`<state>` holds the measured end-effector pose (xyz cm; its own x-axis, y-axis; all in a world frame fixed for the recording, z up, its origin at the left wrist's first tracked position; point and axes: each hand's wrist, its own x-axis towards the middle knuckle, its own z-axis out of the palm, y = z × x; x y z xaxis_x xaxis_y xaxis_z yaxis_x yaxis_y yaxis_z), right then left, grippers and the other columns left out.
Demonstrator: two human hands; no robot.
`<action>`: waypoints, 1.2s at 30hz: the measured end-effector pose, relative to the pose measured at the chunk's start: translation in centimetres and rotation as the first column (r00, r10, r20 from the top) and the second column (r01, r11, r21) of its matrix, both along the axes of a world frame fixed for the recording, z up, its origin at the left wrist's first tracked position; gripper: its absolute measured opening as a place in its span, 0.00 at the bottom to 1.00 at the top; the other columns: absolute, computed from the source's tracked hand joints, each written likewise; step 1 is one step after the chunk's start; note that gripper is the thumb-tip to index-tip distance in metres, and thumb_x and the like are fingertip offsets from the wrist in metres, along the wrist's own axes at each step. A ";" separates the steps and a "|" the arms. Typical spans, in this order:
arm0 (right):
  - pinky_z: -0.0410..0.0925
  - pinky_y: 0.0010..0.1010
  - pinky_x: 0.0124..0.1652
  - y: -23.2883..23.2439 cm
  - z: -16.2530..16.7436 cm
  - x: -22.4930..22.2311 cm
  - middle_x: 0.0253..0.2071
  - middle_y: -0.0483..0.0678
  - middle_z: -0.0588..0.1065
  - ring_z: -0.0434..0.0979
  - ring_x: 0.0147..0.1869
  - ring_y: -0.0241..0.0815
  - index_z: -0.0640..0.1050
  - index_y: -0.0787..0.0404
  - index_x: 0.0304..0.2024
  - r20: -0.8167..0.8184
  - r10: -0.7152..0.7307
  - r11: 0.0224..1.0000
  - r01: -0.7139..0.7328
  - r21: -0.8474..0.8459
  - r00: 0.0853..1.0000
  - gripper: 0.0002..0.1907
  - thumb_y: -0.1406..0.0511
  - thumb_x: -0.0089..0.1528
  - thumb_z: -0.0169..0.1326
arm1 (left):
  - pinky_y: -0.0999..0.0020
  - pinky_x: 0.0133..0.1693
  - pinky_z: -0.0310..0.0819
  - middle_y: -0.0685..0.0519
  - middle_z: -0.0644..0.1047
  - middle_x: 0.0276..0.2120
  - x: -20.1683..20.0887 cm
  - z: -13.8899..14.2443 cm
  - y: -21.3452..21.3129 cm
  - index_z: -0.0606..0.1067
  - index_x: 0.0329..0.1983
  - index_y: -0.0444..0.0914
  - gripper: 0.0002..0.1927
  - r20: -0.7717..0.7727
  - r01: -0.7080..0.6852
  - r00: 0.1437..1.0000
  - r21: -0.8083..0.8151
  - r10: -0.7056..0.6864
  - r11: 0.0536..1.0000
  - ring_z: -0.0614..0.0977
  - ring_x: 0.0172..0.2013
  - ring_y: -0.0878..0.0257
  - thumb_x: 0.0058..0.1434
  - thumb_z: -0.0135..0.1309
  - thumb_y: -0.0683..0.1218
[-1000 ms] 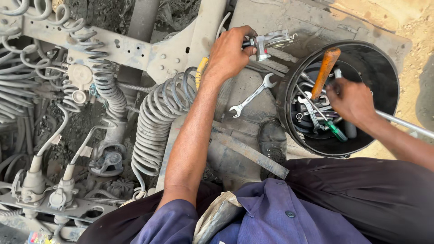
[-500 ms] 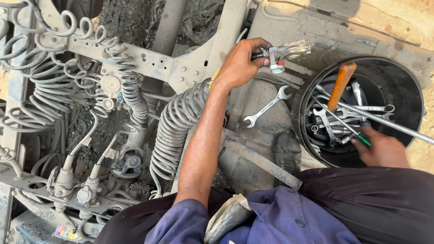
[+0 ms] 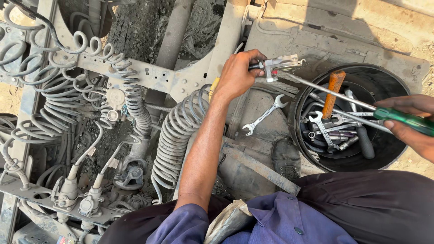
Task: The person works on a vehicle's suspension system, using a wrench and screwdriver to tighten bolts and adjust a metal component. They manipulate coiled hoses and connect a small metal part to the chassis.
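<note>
My left hand grips a small silver metal fitting with a red mark, held over the dusty metal frame at top centre. My right hand at the right edge holds a long screwdriver by its green handle. The thin steel shaft runs up and left across the black bucket, and its tip reaches close to the fitting. Whether the tip touches the fitting is not clear.
The bucket holds several wrenches and a hammer with an orange handle. An open-ended wrench lies on the metal plate beside it. Grey coiled hoses and connectors fill the left. My black shoe rests by the bucket.
My right hand has lifted the green-handled screwdriver out of the bucket and swung its shaft toward the fitting. My left hand has kept its hold on the fitting.
</note>
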<state>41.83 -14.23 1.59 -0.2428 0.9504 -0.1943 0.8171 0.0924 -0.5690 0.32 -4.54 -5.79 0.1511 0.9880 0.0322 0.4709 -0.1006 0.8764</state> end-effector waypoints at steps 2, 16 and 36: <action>0.75 0.33 0.53 0.8 1.1 -2.1 0.44 0.55 0.82 0.84 0.52 0.44 0.79 0.62 0.58 -0.066 0.038 0.999 -0.036 0.032 0.997 0.19 0.70 0.64 0.57 | 0.58 0.41 0.77 0.46 0.85 0.36 0.1 0.1 -0.2 0.80 0.46 0.40 0.17 -0.039 -0.004 0.999 0.012 0.004 1.000 0.87 0.41 0.52 0.52 0.66 0.39; 0.75 0.32 0.29 4.9 8.6 -15.4 0.21 0.46 0.79 0.81 0.23 0.39 0.83 0.44 0.55 0.685 0.222 0.962 -0.269 -0.040 0.693 0.19 0.55 0.61 0.59 | 0.49 0.42 0.74 0.41 0.83 0.33 0.5 -0.5 -0.5 0.80 0.44 0.38 0.14 -0.192 -0.003 0.981 0.026 0.007 1.000 0.84 0.41 0.43 0.53 0.65 0.40; 0.72 0.37 0.53 8.2 -5.3 -21.1 0.53 0.59 0.79 0.81 0.55 0.49 0.79 0.60 0.59 -0.140 0.292 0.946 -0.307 -0.104 0.946 0.23 0.64 0.62 0.58 | 0.59 0.41 0.79 0.46 0.84 0.32 -7.8 -7.4 0.8 0.82 0.38 0.38 0.12 -0.141 -0.070 0.988 -0.008 0.068 0.998 0.87 0.37 0.54 0.49 0.67 0.39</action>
<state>20.75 -6.07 -3.70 -0.5413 0.8008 -0.2562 0.6869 0.2455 -0.6840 -7.52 -3.74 -13.17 0.0849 0.9964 0.0027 0.5949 -0.0528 0.8020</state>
